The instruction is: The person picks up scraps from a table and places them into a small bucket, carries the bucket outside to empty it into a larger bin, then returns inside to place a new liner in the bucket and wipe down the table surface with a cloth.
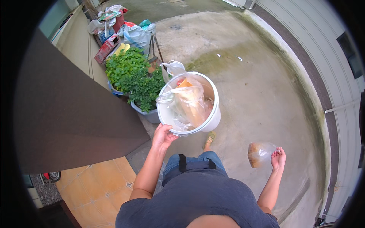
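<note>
My left hand (163,136) grips the near rim of a white plastic bucket (212,121), thumb over the edge. The bucket tilts so its inside shows. Within it lies a clear plastic bag (186,104) around something orange and pale, with a bit of red beside it; the bucket's bottom is mostly hidden. Out to the right, my right hand (278,158) pinches the gathered top of another clear plastic bag (261,152). Brown contents sit at that bag's far end, and it hangs above the concrete, apart from the bucket.
Leafy green plants in pots (125,65) stand left of the bucket, with a smaller white bucket (175,66) behind it. Several filled bags (134,35) and a red carton (107,49) are piled farther back. A dark wall (77,114) rises at left, above orange floor tiles (97,193).
</note>
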The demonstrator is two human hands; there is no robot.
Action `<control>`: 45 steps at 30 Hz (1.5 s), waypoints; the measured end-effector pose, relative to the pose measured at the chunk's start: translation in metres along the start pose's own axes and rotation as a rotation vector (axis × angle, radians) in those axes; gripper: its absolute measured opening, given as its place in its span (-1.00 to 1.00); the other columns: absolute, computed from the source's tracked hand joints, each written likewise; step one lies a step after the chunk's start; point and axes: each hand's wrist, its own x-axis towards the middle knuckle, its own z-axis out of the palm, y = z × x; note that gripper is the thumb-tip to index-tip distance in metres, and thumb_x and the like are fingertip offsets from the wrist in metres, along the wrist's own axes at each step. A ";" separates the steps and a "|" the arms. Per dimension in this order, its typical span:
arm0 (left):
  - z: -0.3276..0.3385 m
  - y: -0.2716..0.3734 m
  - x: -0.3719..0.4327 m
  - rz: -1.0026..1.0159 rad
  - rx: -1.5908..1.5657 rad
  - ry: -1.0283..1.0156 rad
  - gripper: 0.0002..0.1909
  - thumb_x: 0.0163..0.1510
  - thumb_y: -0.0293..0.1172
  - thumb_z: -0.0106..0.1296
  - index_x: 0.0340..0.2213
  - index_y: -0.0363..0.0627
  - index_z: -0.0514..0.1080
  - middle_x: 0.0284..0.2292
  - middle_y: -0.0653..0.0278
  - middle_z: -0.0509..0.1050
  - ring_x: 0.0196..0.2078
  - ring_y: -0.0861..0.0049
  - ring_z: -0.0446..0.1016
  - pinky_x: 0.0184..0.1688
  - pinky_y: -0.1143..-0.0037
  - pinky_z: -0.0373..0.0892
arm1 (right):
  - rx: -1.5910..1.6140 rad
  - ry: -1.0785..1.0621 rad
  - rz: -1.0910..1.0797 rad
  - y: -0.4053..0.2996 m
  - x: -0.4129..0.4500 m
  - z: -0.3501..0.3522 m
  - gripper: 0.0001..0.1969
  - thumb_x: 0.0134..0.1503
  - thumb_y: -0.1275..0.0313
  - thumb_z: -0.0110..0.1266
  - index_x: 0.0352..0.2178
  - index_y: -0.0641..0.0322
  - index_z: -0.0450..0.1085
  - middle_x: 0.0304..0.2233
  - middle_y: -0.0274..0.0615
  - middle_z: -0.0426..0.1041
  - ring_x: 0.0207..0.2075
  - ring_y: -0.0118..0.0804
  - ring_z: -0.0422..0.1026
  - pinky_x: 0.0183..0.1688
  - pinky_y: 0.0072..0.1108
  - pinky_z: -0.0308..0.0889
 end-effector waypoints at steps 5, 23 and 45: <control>0.062 0.011 0.106 0.201 -0.027 0.132 -0.58 -0.11 -0.51 -0.11 -0.13 -0.15 0.21 -0.35 0.11 0.43 -0.46 0.33 0.48 -0.51 0.43 0.45 | -0.122 -0.074 -0.003 -0.025 0.151 0.116 -0.87 0.01 0.37 0.05 -0.48 0.19 0.32 -0.54 -0.39 0.29 -0.50 -0.53 0.23 -0.41 -0.69 0.22; 0.286 0.239 0.560 0.445 -0.107 0.340 -0.64 -0.10 -0.54 -0.14 -0.17 -0.16 0.25 -0.36 0.15 0.45 -0.47 0.42 0.49 -0.54 0.49 0.45 | -0.345 -0.323 0.018 -0.116 0.586 0.629 -0.87 0.02 0.33 0.05 -0.43 0.14 0.36 -0.47 -0.44 0.33 -0.43 -0.57 0.22 -0.33 -0.71 0.18; 0.369 0.487 0.975 0.657 -0.539 1.074 -0.72 -0.13 -0.56 -0.11 -0.29 -0.19 0.23 -0.45 0.17 0.45 -0.57 0.49 0.47 -0.60 0.55 0.45 | -0.877 -1.190 0.469 0.138 0.741 1.550 -0.79 0.00 0.43 0.05 -0.29 0.13 0.29 -0.36 -0.44 0.34 -0.32 -0.53 0.29 -0.27 -0.64 0.16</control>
